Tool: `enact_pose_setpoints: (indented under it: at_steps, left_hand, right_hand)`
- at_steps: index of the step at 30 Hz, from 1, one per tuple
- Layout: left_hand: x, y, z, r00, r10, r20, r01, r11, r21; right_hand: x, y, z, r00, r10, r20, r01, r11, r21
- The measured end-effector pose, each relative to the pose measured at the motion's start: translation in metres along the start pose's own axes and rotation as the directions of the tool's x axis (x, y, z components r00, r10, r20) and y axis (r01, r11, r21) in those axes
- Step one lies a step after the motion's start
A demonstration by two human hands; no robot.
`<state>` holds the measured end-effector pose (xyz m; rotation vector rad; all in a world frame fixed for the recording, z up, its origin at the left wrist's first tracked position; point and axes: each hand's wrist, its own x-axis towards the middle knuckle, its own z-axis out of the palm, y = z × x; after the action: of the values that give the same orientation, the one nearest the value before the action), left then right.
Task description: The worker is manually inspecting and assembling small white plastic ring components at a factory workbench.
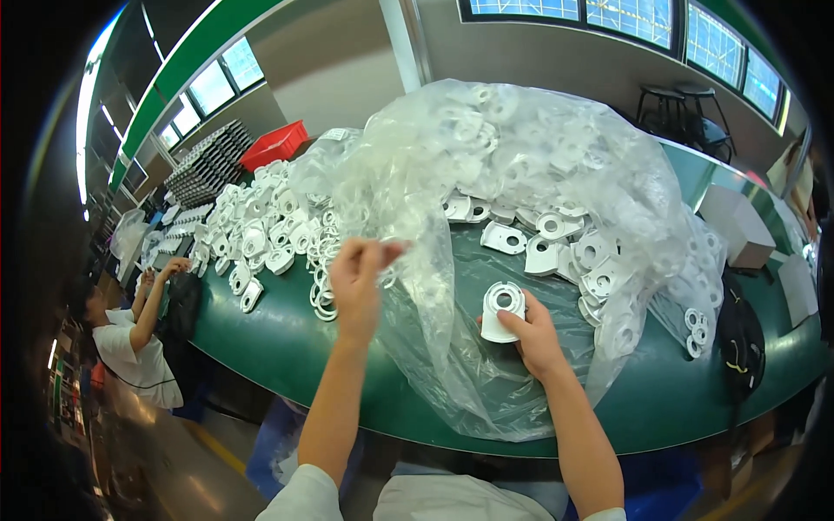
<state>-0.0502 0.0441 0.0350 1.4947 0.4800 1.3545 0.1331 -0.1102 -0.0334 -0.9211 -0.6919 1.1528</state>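
Observation:
My right hand (539, 334) is closed on a white plastic housing part (503, 314), with a round ring and hole at its top and a flat squared lower end. The thumb lies across its face. To the left, my left hand (358, 282) is raised over the table beside a heap of white plastic rings (325, 276); motion smears its fingers, so whether it holds anything is unclear. Beyond my hands, a large clear plastic bag (417, 200) spills more white housing parts (543, 252) onto the green table (400, 408).
Further left lies a pile of white parts (261, 217), with a red bin (274, 145) and stacked grey trays (208, 165) behind. Loose rings (696, 332), a black bag (741, 339) and white boxes (737, 226) sit at right. A co-worker (135, 343) works at far left.

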Motion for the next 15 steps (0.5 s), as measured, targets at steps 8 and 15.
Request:
enact_pose_setpoints:
  at_steps: [8, 15]
  left_hand:
    - [-0.005, -0.056, 0.030, 0.718, -0.672, 0.183, 0.695, 0.709, -0.121]
    - [-0.015, -0.050, 0.035, 0.709, -0.581, 0.400, 0.656, 0.752, -0.069]
  right_hand:
    - [0.000, -0.006, 0.006, 0.999, 0.006, -0.047, -0.006, 1.000, -0.004]
    - [0.001, -0.004, 0.004, 0.996, -0.016, -0.086, 0.013, 0.999, -0.031]
